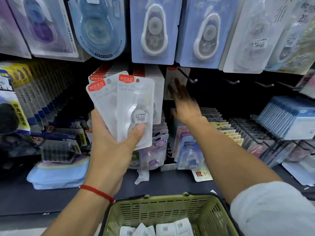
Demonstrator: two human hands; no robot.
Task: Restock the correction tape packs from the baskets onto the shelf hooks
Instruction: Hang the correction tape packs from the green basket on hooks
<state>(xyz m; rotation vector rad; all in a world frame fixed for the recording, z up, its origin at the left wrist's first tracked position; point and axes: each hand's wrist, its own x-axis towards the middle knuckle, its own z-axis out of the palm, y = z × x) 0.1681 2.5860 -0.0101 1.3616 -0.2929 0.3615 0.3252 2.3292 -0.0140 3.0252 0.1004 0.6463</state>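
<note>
Shelf hooks (pixel 192 80) fill mid-frame; left hand (pixel 110 143) grips fanned correction tape packs (pixel 126 106), right hand (pixel 185 103) reaches, fingers straight, blurred.

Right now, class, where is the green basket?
In the head view, the green basket sits at the bottom centre, below the shelf edge, between the person's two forearms, with white packs lying inside it.

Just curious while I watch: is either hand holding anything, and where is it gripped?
The left hand grips a fan of correction tape packs by their lower ends. The right hand holds nothing.
</note>
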